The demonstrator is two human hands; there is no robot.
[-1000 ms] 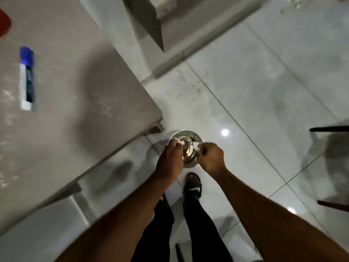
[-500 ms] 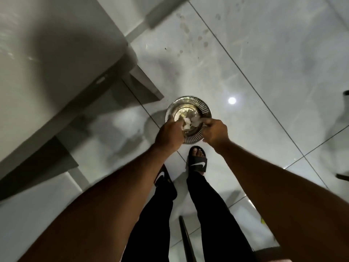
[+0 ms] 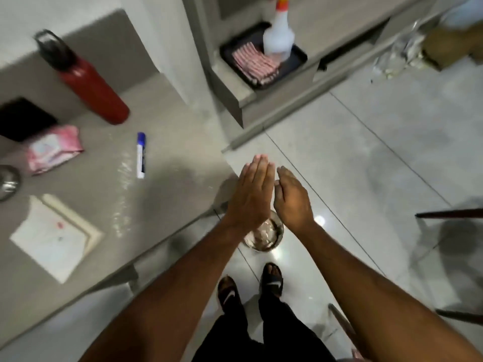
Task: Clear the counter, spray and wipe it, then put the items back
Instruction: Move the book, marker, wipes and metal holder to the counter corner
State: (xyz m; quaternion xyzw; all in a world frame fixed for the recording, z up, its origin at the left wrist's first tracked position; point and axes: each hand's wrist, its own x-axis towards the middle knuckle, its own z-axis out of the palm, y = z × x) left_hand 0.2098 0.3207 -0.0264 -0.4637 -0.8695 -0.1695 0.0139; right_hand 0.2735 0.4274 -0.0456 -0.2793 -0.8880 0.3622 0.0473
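Observation:
The grey counter [image 3: 162,194] fills the left. On it stand a red bottle [image 3: 88,82] with a black cap, a pink wipes pack [image 3: 53,148], a blue-capped marker [image 3: 141,155], a white paper pad [image 3: 56,237], a black object [image 3: 23,118] and a metal bowl's edge [image 3: 7,181]. My left hand [image 3: 252,193] and my right hand [image 3: 292,198] are flat, side by side off the counter's corner, holding nothing. Below them on the floor sits a steel bowl [image 3: 265,237] with white scraps. A white spray bottle [image 3: 278,37] and a striped cloth [image 3: 254,62] rest in a black tray [image 3: 299,57] on a ledge.
Tiled floor [image 3: 366,152] spreads to the right. Dark chair parts [image 3: 449,214] stand at the right edge. Crumpled plastic [image 3: 400,53] and a brown box [image 3: 454,45] lie at the top right. My sandalled feet [image 3: 251,288] stand below the steel bowl.
Both hands let go of the white scraps over the steel bowl and rose, now flat and empty. The view tilted up, bringing the counter items and the spray bottle into sight.

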